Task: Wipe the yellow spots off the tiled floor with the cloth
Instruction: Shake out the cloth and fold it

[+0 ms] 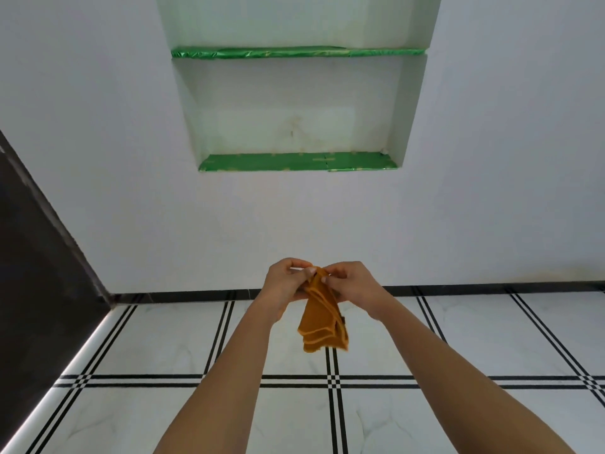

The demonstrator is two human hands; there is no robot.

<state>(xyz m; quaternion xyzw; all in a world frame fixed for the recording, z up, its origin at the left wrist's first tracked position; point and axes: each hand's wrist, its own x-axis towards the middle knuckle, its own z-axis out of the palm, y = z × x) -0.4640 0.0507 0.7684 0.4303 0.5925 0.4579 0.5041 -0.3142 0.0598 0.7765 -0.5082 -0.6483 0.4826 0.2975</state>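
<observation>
Both forearms run off the bottom edge, so the elbows are out of view. The fingers [306,273] of the left hand [284,283] and right hand [352,283] cover the top of the cloth [322,319], hiding its upper corners. The alcove [294,109] is cut off at the top edge.

Both arms reach forward above the tiled floor [163,348], white with black double lines. The left hand [284,286] and right hand [353,285] pinch the top of a folded orange cloth [322,317], which hangs free. Behind stands a white wall [98,126] with a green-lined niche [296,162].
</observation>
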